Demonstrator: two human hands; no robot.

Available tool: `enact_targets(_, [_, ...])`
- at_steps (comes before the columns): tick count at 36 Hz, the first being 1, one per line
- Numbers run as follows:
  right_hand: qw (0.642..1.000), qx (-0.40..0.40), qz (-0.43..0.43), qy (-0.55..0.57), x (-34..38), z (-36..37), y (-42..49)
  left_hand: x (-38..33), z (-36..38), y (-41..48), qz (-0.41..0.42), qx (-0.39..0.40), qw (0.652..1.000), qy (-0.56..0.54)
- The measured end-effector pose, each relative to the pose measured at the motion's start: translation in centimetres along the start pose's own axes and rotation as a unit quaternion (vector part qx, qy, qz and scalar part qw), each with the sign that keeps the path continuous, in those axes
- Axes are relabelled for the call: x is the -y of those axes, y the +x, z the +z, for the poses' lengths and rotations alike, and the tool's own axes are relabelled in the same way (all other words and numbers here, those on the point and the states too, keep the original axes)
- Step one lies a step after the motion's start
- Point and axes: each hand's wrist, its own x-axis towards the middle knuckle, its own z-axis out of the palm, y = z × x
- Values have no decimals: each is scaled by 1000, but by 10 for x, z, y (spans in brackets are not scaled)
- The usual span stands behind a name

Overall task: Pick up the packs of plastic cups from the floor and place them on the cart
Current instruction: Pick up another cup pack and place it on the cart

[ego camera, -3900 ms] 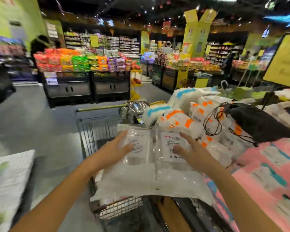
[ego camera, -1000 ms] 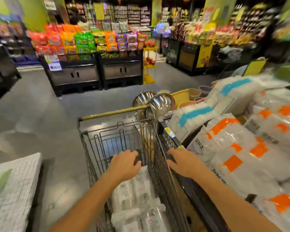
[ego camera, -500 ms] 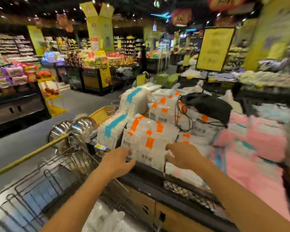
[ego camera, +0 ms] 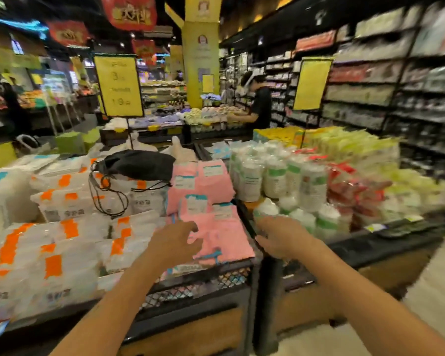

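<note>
Both my hands hover empty in front of a store display bin. My left hand [ego camera: 174, 242] has its fingers spread over pink packs [ego camera: 213, 227]. My right hand [ego camera: 280, 236] is loosely open above the black divider between bins, near stacked white cup packs with green labels [ego camera: 275, 176]. The cart and the packs laid in it are out of view. No packs on the floor are visible.
White packs with orange labels [ego camera: 62, 242] fill the bin at left, with a black drawstring bag [ego camera: 136, 164] on top. Red and yellow packs [ego camera: 355, 186] lie at right. A person [ego camera: 258, 104] stands at a far display. Shelving [ego camera: 385, 93] lines the right aisle.
My view has swung right from the cart to the display bins. Both hands let go of the packs placed in the cart and now hover empty over the pink packs.
</note>
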Motion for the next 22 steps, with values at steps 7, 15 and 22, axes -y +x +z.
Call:
enact_targets(7, [994, -16, 111, -1, -132, -9, -95, -146, 33, 36, 129, 33, 991, -9])
enact_targets(15, [970, -10, 242, 8, -264, 0, -207, -306, 78, 42, 241, 82, 967, -24])
enact_targets(22, [941, -33, 335, 46, -358, 14, -318, -443, 130, 40, 349, 109, 931, -7])
